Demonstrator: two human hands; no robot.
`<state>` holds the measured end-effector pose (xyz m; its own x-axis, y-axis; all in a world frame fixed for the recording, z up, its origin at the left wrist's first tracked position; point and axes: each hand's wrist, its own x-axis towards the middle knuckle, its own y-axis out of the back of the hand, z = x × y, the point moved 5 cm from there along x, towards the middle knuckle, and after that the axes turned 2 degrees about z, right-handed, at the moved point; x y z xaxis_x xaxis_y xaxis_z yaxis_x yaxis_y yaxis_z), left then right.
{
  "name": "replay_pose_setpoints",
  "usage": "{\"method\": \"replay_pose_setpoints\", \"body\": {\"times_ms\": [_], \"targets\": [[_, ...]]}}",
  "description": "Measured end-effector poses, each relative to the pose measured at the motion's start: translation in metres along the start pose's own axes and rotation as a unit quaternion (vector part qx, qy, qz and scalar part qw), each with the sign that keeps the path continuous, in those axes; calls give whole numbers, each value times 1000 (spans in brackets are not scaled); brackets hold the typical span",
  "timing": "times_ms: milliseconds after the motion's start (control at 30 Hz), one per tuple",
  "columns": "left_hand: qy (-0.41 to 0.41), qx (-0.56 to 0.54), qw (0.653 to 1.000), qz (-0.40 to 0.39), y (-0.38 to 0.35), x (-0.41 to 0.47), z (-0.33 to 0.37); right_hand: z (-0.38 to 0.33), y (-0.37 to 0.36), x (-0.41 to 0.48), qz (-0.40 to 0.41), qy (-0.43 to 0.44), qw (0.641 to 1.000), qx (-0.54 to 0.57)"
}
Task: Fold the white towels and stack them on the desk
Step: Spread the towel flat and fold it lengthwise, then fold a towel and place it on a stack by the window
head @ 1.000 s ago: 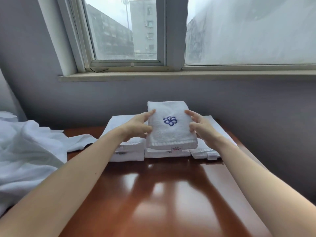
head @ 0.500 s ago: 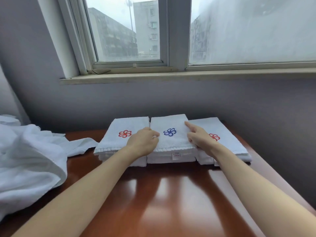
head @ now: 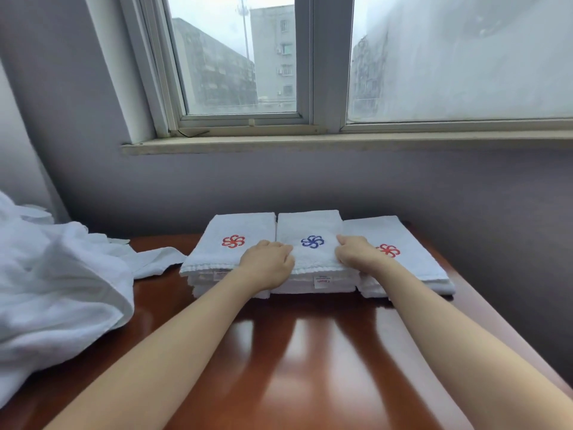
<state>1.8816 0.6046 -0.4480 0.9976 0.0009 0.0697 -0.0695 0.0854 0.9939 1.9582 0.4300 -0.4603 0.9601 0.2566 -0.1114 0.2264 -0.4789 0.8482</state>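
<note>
On desk at 12 o'clock, blue-flower towel tops mid stack, btwn left red-flower stack & right red-flower stack. L hand pinches its 9 o'clock edge, R hand its 3 o'clock edge. Loose towel pile at 9 o'clock.

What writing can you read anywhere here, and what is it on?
Middle tag, on the middle stack: red print, too blurred to read.
Left tag, on the left stack: too faint to read.
No other text; the flowers are emblems, not words.
</note>
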Motion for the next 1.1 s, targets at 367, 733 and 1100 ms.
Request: {"method": "replay_pose_setpoints", "body": {"times_ms": [367,733,1100], "targets": [[35,-131,986,93,28,-88,-23,-79,7,-96,82,236,967,-50],[232,-137,954,130,61,-270,-153,-234,-82,-179,-13,419,901,-109],[242,-96,957,129,58,-321,-250,-305,-182,-136,-61,337,939,8]]}}
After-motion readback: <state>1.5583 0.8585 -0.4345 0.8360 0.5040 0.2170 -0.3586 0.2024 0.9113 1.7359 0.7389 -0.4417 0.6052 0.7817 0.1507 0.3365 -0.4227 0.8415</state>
